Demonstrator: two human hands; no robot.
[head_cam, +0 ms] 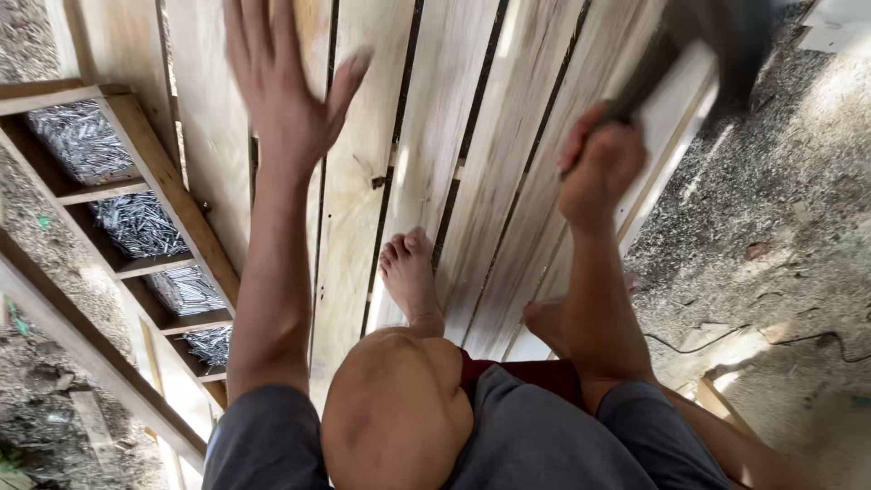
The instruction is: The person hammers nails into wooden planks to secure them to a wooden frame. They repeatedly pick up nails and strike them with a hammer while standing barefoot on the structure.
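Observation:
I squat barefoot on a pallet of pale wooden slats (472, 136). My left hand (286, 86) is spread flat with fingers apart over the slats at the upper left, holding nothing. My right hand (599, 168) is clenched round the handle of a hammer (717, 36), whose dark head is blurred at the top right, raised above the slats. My left foot (408, 272) rests on a slat between the two arms. My right foot (544, 322) shows partly behind my right forearm.
A wooden tray with several compartments (163, 181) full of shiny nails (136, 222) lies along the left of the pallet. Grey gravel ground (780, 209) spreads to the right, with a thin dark cable (717, 340) on it. Wooden beams lie at lower left.

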